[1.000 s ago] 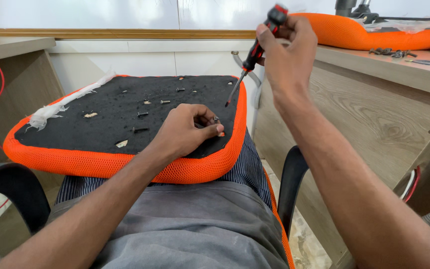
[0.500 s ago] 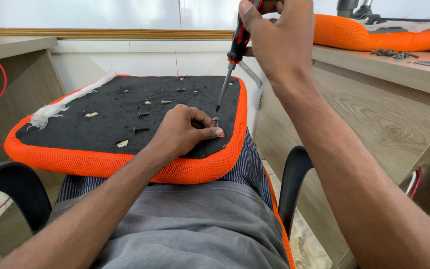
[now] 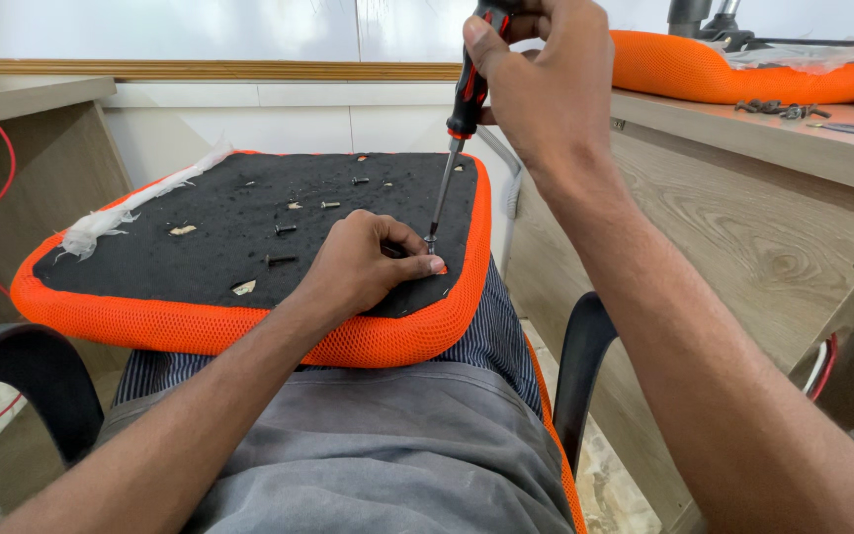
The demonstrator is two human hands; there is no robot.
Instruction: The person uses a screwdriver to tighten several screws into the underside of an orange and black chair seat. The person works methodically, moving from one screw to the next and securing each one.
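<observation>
Hands: two, the left hand (image 3: 368, 267) and the right hand (image 3: 546, 84)
Screwdrivers: one screwdriver (image 3: 459, 119)
Orange seat cushions: two, one on the lap (image 3: 200, 331), one on the desk (image 3: 704, 74)
Chair armrests: two (image 3: 22, 381) (image 3: 580, 366)

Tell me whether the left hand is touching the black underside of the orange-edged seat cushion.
Touching. The head view shows the left hand resting fingers-down on the black underside of the seat cushion, with no gap visible beneath it.
</observation>
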